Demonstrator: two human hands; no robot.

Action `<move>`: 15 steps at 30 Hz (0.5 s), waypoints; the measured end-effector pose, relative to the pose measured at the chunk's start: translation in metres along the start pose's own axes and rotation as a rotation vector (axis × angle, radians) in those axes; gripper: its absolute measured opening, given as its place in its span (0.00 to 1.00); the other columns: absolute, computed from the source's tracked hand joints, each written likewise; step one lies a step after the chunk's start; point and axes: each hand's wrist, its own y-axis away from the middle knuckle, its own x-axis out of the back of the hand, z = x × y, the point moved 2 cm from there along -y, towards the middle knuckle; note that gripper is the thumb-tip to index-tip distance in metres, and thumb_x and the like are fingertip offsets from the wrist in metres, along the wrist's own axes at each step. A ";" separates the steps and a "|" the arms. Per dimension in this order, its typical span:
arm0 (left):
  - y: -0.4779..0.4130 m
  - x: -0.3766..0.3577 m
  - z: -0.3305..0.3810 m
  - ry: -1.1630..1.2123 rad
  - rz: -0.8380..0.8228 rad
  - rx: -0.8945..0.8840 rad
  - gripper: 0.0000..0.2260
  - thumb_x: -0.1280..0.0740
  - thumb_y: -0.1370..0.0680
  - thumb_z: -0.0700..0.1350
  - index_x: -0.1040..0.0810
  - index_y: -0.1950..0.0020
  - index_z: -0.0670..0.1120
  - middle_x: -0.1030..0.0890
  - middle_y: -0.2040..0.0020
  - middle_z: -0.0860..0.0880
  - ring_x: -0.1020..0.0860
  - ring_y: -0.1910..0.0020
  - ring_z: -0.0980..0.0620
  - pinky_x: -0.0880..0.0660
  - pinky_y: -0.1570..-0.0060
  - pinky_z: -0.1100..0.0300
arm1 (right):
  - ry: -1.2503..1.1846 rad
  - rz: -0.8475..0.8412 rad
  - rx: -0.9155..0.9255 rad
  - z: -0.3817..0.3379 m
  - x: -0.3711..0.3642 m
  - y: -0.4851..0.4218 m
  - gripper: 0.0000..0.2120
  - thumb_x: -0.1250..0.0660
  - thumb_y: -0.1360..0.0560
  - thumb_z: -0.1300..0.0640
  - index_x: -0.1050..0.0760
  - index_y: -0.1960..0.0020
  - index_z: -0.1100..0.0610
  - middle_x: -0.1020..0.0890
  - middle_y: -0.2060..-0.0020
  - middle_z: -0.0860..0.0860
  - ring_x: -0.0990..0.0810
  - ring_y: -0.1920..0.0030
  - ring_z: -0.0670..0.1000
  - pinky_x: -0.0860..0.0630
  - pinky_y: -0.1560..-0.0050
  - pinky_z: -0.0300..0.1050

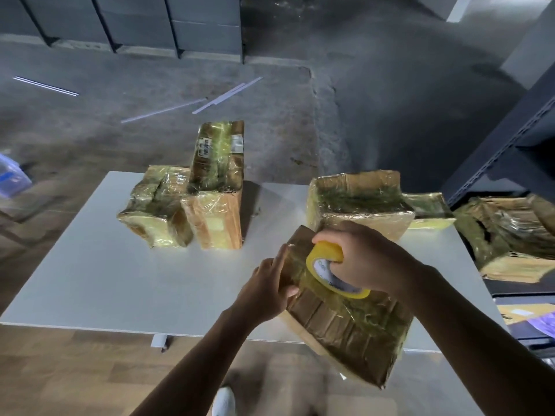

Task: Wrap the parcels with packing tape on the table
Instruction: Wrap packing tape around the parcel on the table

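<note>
A brown cardboard parcel [345, 328] covered in shiny tape lies tilted over the near edge of the white table [99, 265]. My left hand [267, 286] grips its left side, thumb on top. My right hand [363, 259] holds a yellow roll of packing tape [327, 265] against the parcel's top, fingers through the core. A strip of tape runs from the roll onto the parcel.
Two taped parcels [192, 202] stand at the table's far left-middle, one tall [219, 163]. A larger taped box [357, 199] sits right behind my hands. More wrapped boxes [510, 235] lie on a dark shelf at right. White strips lie on the concrete floor.
</note>
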 end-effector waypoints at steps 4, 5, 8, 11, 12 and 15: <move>-0.007 0.002 0.010 -0.028 -0.012 0.044 0.39 0.31 0.23 0.47 0.54 0.21 0.52 0.28 0.35 0.41 0.25 0.40 0.42 0.25 0.42 0.47 | 0.094 -0.134 -0.056 0.010 -0.004 0.012 0.24 0.33 0.29 0.51 0.30 0.34 0.44 0.23 0.43 0.51 0.23 0.46 0.53 0.27 0.50 0.42; -0.007 0.003 0.013 -0.024 0.002 0.053 0.39 0.31 0.23 0.46 0.53 0.21 0.52 0.27 0.36 0.41 0.25 0.41 0.42 0.24 0.43 0.48 | 0.073 -0.153 -0.069 0.010 -0.006 0.016 0.23 0.32 0.29 0.51 0.30 0.34 0.44 0.23 0.44 0.51 0.23 0.47 0.52 0.28 0.52 0.41; 0.005 0.006 0.012 0.050 0.070 0.090 0.37 0.31 0.24 0.45 0.49 0.22 0.51 0.22 0.45 0.41 0.21 0.50 0.42 0.21 0.51 0.47 | -0.039 -0.137 -0.047 0.007 -0.008 0.014 0.23 0.32 0.29 0.52 0.28 0.35 0.45 0.22 0.44 0.49 0.23 0.46 0.51 0.30 0.51 0.39; 0.020 0.019 -0.006 0.060 0.168 0.171 0.31 0.34 0.23 0.46 0.46 0.25 0.51 0.21 0.54 0.40 0.21 0.55 0.40 0.22 0.55 0.43 | -0.135 -0.088 0.022 -0.005 -0.010 -0.007 0.24 0.33 0.29 0.55 0.28 0.34 0.43 0.24 0.42 0.50 0.25 0.43 0.52 0.30 0.47 0.41; 0.023 0.025 -0.013 0.046 0.204 0.204 0.30 0.35 0.23 0.46 0.46 0.25 0.51 0.22 0.54 0.40 0.21 0.55 0.39 0.22 0.55 0.42 | -0.127 -0.079 0.054 -0.012 -0.015 -0.016 0.24 0.32 0.29 0.56 0.29 0.34 0.43 0.25 0.41 0.50 0.25 0.42 0.53 0.29 0.47 0.42; 0.024 0.041 -0.025 0.046 0.263 0.241 0.33 0.35 0.22 0.46 0.51 0.23 0.51 0.21 0.51 0.38 0.21 0.53 0.37 0.22 0.53 0.41 | -0.054 -0.070 0.142 -0.036 -0.027 -0.039 0.27 0.28 0.28 0.53 0.33 0.32 0.41 0.27 0.37 0.49 0.25 0.42 0.53 0.27 0.50 0.42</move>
